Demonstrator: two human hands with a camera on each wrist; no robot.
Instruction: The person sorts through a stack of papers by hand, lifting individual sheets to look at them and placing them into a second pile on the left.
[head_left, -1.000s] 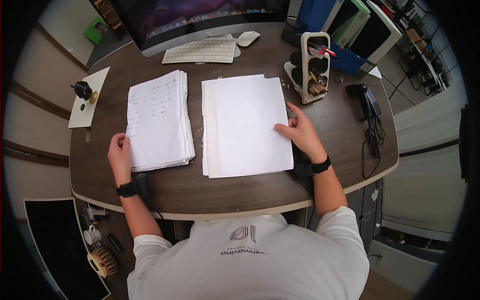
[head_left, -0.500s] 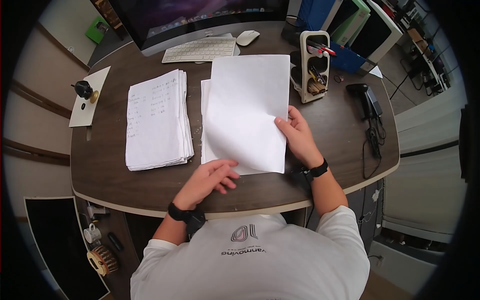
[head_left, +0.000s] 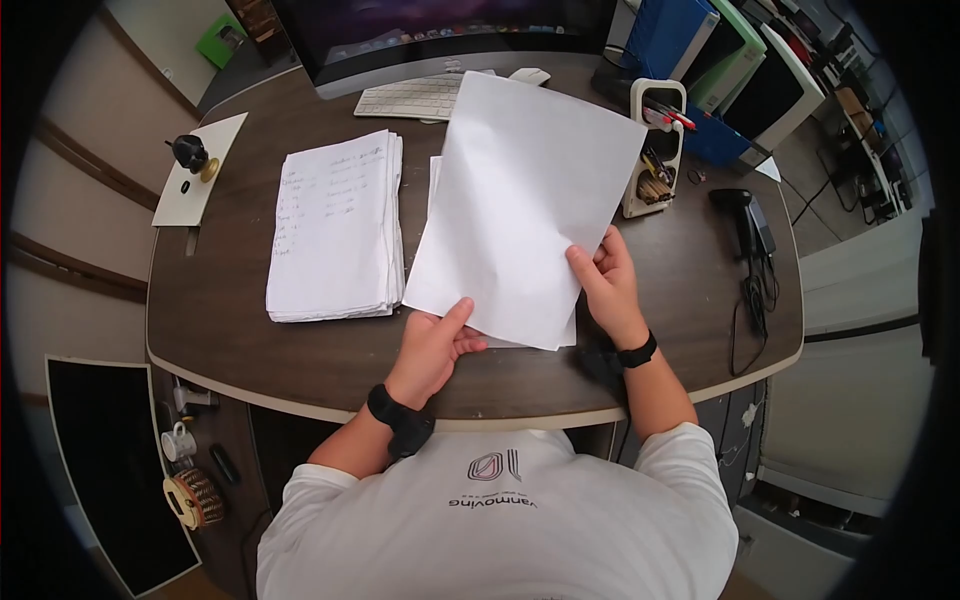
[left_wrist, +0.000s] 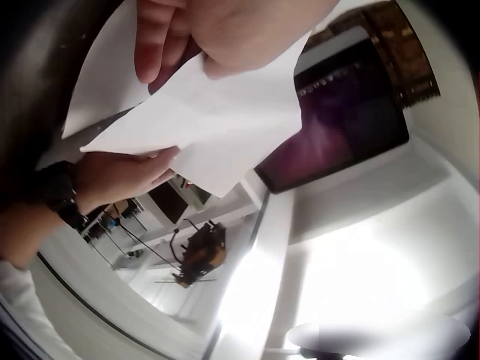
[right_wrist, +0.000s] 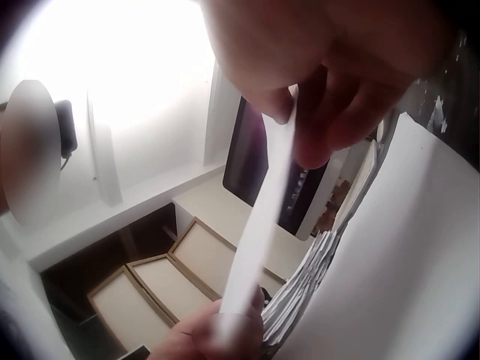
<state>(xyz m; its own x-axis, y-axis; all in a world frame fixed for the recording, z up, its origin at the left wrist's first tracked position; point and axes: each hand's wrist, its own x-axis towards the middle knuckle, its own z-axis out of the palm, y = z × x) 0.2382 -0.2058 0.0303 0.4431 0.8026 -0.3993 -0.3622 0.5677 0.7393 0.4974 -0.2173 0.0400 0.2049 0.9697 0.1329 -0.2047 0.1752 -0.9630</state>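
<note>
1. The left hand (head_left: 428,352) pinches the near left corner of a blank white sheet (head_left: 525,210), thumb on top.
2. The right hand (head_left: 612,288) grips the sheet's right edge.
3. The sheet is raised above other paper (right_wrist: 405,240), just right of the handwritten pile (head_left: 330,235).
4. A keyboard (head_left: 402,98) lies beyond the pile; a pen holder (head_left: 657,150) stands well to the pile's right.

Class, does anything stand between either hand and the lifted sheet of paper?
Nothing visible does: the left hand pinches the sheet at its near edge, and the right hand pinches its right edge. The paper beneath lies on the desk, not between.
</note>
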